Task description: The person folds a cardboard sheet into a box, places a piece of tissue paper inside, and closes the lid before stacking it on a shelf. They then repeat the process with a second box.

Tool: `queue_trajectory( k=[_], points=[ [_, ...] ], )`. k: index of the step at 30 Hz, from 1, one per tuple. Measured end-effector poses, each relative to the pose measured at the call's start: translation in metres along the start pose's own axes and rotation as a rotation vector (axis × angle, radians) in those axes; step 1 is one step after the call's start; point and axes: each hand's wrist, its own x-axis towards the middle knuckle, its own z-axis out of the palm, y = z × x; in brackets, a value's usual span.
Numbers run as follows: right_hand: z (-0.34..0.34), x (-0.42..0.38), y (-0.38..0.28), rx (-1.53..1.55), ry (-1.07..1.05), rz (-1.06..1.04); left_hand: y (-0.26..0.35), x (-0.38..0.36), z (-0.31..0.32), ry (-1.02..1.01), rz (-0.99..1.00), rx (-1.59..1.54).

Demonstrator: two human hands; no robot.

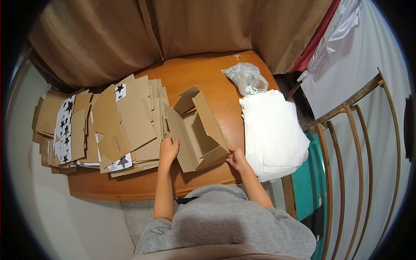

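Note:
A brown cardboard box stands folded up in front of me on the wooden table, its top open and its far flaps sticking up. My left hand is closed on the box's left side, with some fingertips hidden against the cardboard. At the near right corner, my right hand grips the box between thumb and fingers. Just left of the box lies a stack of flat cardboard blanks, some with white panels of black stars. To its right is a pile of white paper sheets.
A clear plastic bag with shiny contents sits at the back of the table. Another cardboard stack lies at the far left. Brown curtains hang behind, and a wooden rack stands at the right.

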Motion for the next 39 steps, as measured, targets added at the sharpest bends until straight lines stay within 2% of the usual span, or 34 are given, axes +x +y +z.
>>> queue_trajectory(
  k=[7, 10, 13, 15, 16, 18, 22, 24, 25, 27, 28, 29, 31, 33, 35, 36, 38, 39],
  points=[
    [-0.01, -0.007, 0.002, -0.188, -0.026, -0.045, 0.017, -0.004, 0.004, 0.029, -0.05, 0.083],
    [-0.013, -0.01, 0.002, -0.302, 0.022, -0.049, 0.022, -0.002, 0.007, 0.054, -0.012, 0.104],
    [-0.022, -0.004, 0.007, -0.382, 0.037, -0.047, 0.022, 0.001, 0.011, 0.01, -0.104, -0.02],
    [-0.025, -0.003, 0.01, -0.606, 0.04, -0.15, 0.018, 0.002, 0.016, 0.091, 0.061, 0.008],
    [-0.026, -0.005, 0.012, -0.604, 0.041, -0.142, 0.017, 0.002, 0.017, 0.087, 0.056, 0.011],
    [-0.026, -0.012, 0.01, -0.859, 0.138, -0.343, 0.02, 0.002, 0.021, 0.044, 0.086, -0.08],
    [-0.008, -0.04, -0.016, -0.854, 0.107, -0.428, 0.02, -0.003, 0.035, -0.01, 0.165, -0.125],
    [0.003, -0.048, -0.027, -0.829, 0.0, -0.668, 0.021, -0.007, 0.042, -0.02, 0.179, -0.128],
    [0.012, -0.057, -0.035, -0.832, 0.0, -0.67, 0.021, -0.008, 0.045, -0.033, 0.197, -0.13],
    [0.028, -0.07, -0.049, -0.762, -0.135, -0.591, 0.019, -0.006, 0.053, -0.042, 0.189, -0.126],
    [0.023, -0.064, -0.053, -0.976, -0.183, -0.676, 0.019, -0.007, 0.056, -0.036, 0.193, -0.09],
    [0.019, -0.063, -0.054, -0.978, -0.185, -0.677, 0.019, -0.009, 0.059, -0.031, 0.196, -0.051],
    [0.016, -0.061, -0.056, -1.211, -0.357, -0.827, 0.022, -0.011, 0.062, -0.014, 0.183, -0.04],
    [0.023, -0.063, -0.056, -1.207, -0.358, -0.849, 0.022, -0.012, 0.064, 0.014, 0.205, -0.031],
    [0.035, -0.069, -0.055, -1.316, -0.203, -0.943, 0.024, -0.014, 0.063, 0.012, 0.184, -0.032],
    [0.037, -0.066, -0.054, -1.317, -0.204, -0.941, 0.025, -0.015, 0.063, 0.016, 0.189, -0.031],
    [0.042, -0.054, -0.059, -1.481, -0.148, -1.177, 0.025, -0.016, 0.064, 0.02, 0.192, -0.032],
    [0.047, -0.054, -0.065, -1.481, -0.149, -1.177, 0.026, -0.016, 0.065, 0.024, 0.199, -0.016]
  ],
)
